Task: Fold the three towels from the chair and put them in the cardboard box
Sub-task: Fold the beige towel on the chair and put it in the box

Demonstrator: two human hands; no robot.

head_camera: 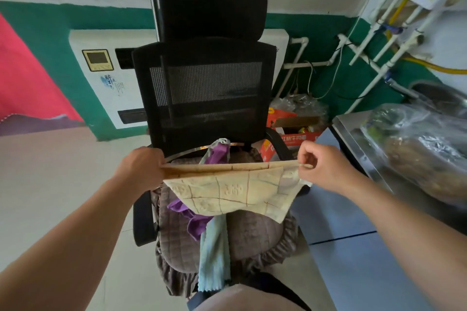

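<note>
Beige towel (227,192), stretched above chair (202,83): left hand (141,166) and right hand (326,166) each pinched 1 end. 2 towels, purple (194,219) and pale green (214,255), lay on the seat.

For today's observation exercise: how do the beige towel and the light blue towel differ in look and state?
The beige towel is held up, stretched between the left hand and right hand; the light blue towel lies loose on the chair seat. The beige one has a grid pattern; the blue one looks plain. Neither is fully folded.
</note>
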